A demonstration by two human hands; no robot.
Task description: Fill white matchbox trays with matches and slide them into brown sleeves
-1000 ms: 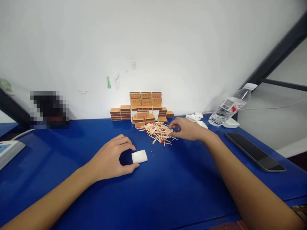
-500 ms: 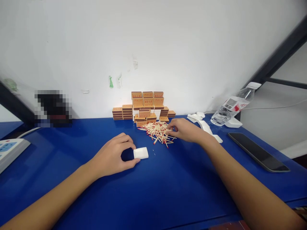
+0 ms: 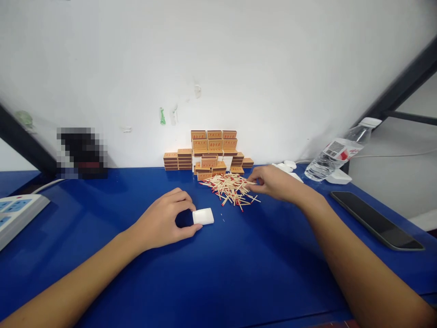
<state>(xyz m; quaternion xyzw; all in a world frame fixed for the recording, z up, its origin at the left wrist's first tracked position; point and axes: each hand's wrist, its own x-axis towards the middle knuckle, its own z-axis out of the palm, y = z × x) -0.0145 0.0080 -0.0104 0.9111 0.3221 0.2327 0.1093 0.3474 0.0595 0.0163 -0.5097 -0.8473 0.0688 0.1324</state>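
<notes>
My left hand (image 3: 163, 219) rests on the blue table with its thumb and fingers around the near-left ends of a small white matchbox tray (image 3: 204, 216). The tray looks empty and lies flat. Red-tipped matches (image 3: 229, 186) are heaped loosely to the right of it and farther back. At the heap's right edge, my right hand (image 3: 273, 182) has thumb and fingers pinched together among the matches; how many are between the fingertips cannot be made out. Behind the heap, orange-and-brown matchboxes (image 3: 215, 145) stand stacked against the wall.
A clear water bottle (image 3: 336, 152) leans at the back right, near white pieces (image 3: 290, 169). A black phone (image 3: 375, 221) lies on the right. On the left are a white power strip (image 3: 23, 218) and a blurred dark object (image 3: 82, 155). Tiny splinters (image 3: 223, 217) lie beside the tray.
My right hand has shifted slightly right along the heap, and a few matches at that edge have spread outward. My left hand keeps the tray in place. The whole view has moved a little.
</notes>
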